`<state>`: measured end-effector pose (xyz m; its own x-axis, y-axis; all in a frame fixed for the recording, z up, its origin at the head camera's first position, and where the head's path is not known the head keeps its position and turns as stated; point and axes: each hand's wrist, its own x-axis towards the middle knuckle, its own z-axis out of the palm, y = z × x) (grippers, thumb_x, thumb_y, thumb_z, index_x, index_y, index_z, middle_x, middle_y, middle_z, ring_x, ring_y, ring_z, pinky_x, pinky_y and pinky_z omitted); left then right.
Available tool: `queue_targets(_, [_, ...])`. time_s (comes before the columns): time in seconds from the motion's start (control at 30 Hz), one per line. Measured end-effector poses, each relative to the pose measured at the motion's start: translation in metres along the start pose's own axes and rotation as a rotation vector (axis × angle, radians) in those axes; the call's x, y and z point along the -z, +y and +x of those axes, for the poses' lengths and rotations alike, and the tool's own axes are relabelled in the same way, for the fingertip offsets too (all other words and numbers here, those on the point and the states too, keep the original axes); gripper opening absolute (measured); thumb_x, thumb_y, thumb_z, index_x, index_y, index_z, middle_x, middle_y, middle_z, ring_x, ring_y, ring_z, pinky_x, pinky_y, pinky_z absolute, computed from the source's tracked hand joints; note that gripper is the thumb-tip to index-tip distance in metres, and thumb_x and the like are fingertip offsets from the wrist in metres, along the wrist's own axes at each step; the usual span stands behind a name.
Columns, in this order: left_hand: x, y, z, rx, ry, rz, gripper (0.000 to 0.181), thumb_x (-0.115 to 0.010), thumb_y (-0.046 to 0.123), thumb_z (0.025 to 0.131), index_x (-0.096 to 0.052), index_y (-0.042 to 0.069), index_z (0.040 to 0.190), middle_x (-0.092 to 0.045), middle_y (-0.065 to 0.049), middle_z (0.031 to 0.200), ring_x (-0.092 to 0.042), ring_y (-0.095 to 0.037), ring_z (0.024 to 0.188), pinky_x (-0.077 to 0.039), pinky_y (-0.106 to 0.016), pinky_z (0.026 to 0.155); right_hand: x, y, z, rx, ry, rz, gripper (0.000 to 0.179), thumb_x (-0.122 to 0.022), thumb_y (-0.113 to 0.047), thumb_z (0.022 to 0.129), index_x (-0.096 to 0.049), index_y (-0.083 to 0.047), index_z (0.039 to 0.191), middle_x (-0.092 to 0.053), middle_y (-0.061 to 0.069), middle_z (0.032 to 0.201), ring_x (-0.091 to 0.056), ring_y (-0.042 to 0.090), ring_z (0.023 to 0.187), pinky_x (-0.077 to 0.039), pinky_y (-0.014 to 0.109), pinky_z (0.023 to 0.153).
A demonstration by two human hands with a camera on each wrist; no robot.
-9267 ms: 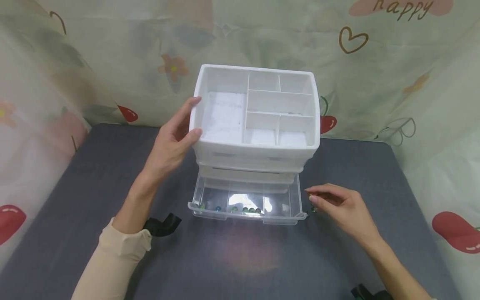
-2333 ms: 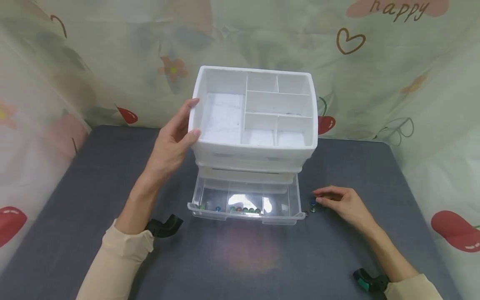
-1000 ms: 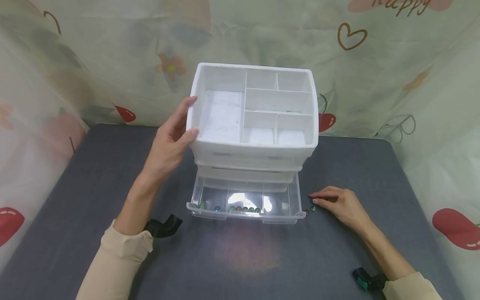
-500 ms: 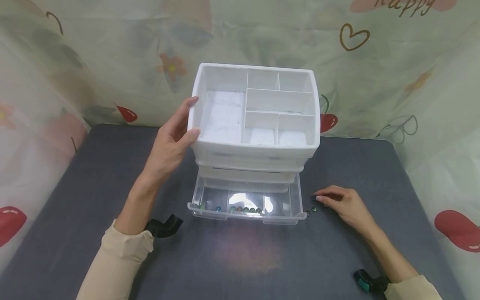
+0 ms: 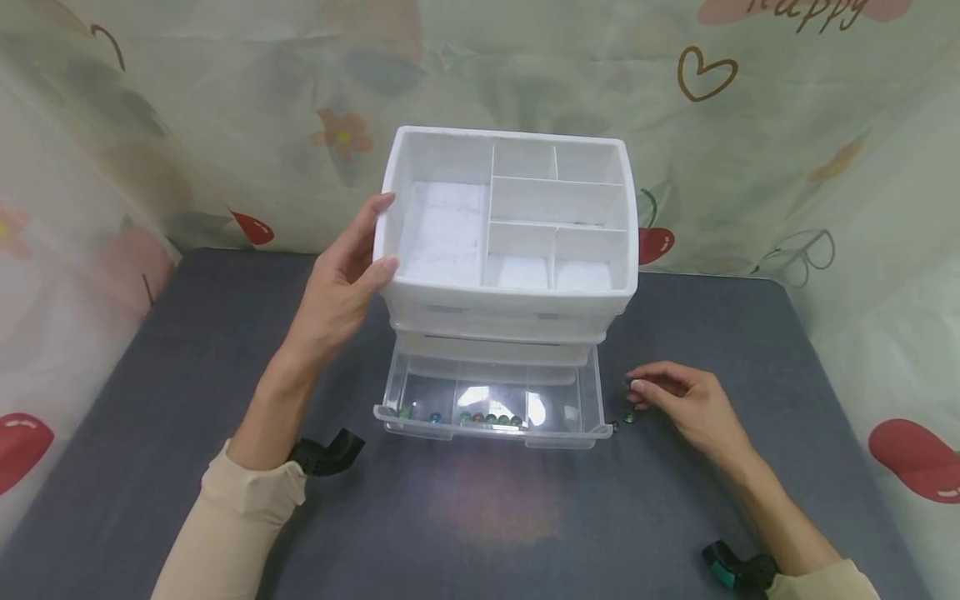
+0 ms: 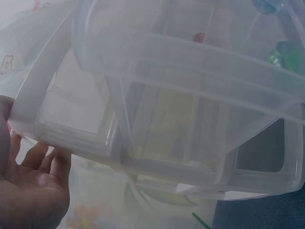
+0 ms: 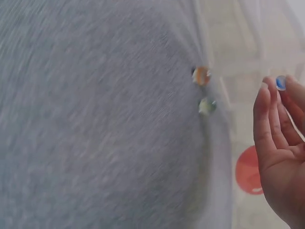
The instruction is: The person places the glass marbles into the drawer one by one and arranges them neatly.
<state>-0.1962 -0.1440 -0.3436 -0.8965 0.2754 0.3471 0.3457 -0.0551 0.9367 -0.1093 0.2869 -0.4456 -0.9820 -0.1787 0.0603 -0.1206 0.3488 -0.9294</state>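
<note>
My left hand (image 5: pixel 335 279) grips the left rim of a white plastic drawer organizer (image 5: pixel 510 296), thumb in front and fingers along the side. Its clear bottom drawer (image 5: pixel 495 433) is pulled out, with several glass marbles (image 5: pixel 503 421) lined up along the front. To the right of that drawer, my right hand (image 5: pixel 693 408) pinches a blue marble (image 7: pixel 280 82) between thumb and fingertips, just off the tabletop. Beneath it, a greenish marble (image 7: pixel 206 106) and an orange-streaked marble (image 7: pixel 201 75) lie on the table near the drawer's right front corner.
The dark grey table (image 5: pixel 480 533) has a printed cloth (image 5: pixel 525 67) hanging behind it and at both sides. The organizer's top tray (image 5: pixel 447 233) is split into compartments. A black wrist device (image 5: pixel 327 452) sits on each forearm.
A reddish marble has joined those in the drawer since the oldest frame. My right hand has since taken the blue marble from the table and lifted it slightly. My left hand stays put.
</note>
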Motion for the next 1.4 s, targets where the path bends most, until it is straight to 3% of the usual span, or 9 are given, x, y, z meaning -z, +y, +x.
queue_targets(0.17, [0.000,0.000,0.000,0.000,0.000,0.001,0.064,-0.056,0.000,0.098,-0.038,0.022,0.155,-0.040,-0.003,0.153,-0.046,-0.027,0.129,-0.047,-0.030,0.093,-0.003,-0.015,0.000,0.035,-0.018,0.041,0.017,-0.065,-0.001,0.095,-0.069,0.007,0.109,-0.073,0.017,0.098,-0.072,0.026,0.081,-0.057,0.032,0.069])
queue_targets(0.43, [0.000,0.000,0.001,0.007,-0.002,0.014,0.063,-0.056,0.001,0.099,-0.037,0.023,0.155,-0.039,-0.001,0.154,-0.046,-0.027,0.129,-0.047,-0.029,0.093,-0.009,-0.042,-0.001,-0.024,-0.003,0.033,0.027,-0.067,-0.008,0.094,-0.070,0.007,0.117,-0.073,0.019,0.102,-0.073,0.025,0.085,-0.056,0.033,0.076])
queue_targets(0.93, [0.000,-0.001,0.000,0.002,-0.006,0.025,0.064,-0.056,0.002,0.099,-0.037,0.025,0.155,-0.037,0.003,0.156,-0.045,-0.027,0.133,-0.048,-0.031,0.096,-0.022,-0.074,0.001,0.103,-0.026,0.063,0.019,-0.067,0.002,0.092,-0.071,0.009,0.109,-0.075,0.009,0.090,-0.072,0.017,0.076,-0.057,0.031,0.071])
queue_targets(1.4, [0.000,0.000,0.000,0.000,-0.012,0.020,0.064,-0.056,0.003,0.099,-0.036,0.025,0.155,-0.036,0.003,0.156,-0.045,-0.027,0.132,-0.048,-0.031,0.095,-0.037,-0.097,0.007,0.114,-0.100,0.057,0.020,-0.072,-0.002,0.089,-0.074,-0.001,0.109,-0.074,0.007,0.096,-0.072,0.018,0.081,-0.057,0.032,0.072])
